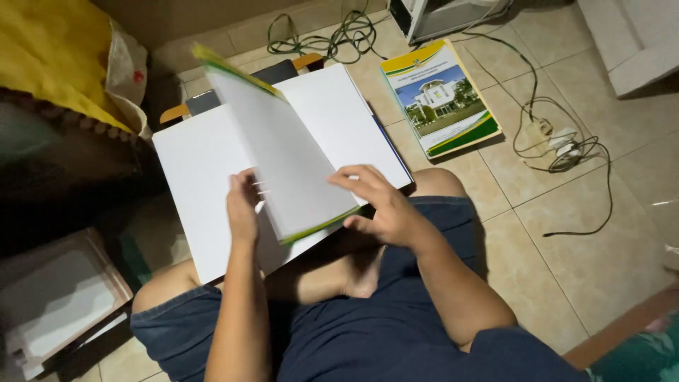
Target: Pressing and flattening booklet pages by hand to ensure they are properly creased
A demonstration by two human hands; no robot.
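A large open book with blank white pages lies across my crossed legs. On top of it a thinner green-and-yellow-edged booklet stands half lifted, its white inner side facing me. My left hand pinches the booklet's left edge near the bottom, fingers curled around the pages. My right hand rests on the booklet's lower right corner, fingers spread over the page, thumb under the edge.
A closed booklet with a building photo on its cover lies on the tiled floor to the right. Tangled cables and a plug run across the tiles. A yellow cloth is at the left, a flat board at the lower left.
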